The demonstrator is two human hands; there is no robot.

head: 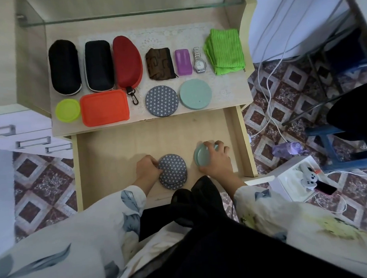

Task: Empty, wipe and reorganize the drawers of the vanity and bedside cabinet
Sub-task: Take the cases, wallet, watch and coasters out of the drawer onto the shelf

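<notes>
Drawer (119, 145) is pulled out toward me, and both my hands are low inside it, near its front. My left hand (147, 168) has its grip curled on the left edge of the patterned round mat (173, 173), which lies flat on the drawer floor. My right hand (218, 161) has its grip wrapped over the teal round mat (201, 157), which is tipped up on one side and not flat yet. I think the job now is putting things back neatly. I should lay the teal mat down softly, just beside the patterned one and not on top of it, and leave room behind for the rest. Farther back, on the cabinet top (229, 94), the other patterned mat (161, 101) and the other teal mat (195, 94) lie side by side; I think they could stack on these two.
</notes>
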